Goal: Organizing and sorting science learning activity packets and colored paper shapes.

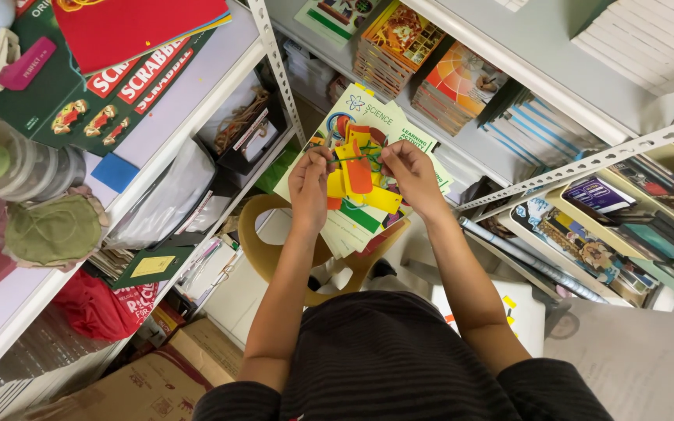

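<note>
2 hands (360, 175) pinch green string (362, 158) above tags (360, 183).

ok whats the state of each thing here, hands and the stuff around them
left hand: pinching the green string
right hand: pinching the green string
green string: stretched between both hands
coloured tags: bunched, hanging from the string
booklets: stacked under the tags
board game box: closed, flat on shelf
</note>
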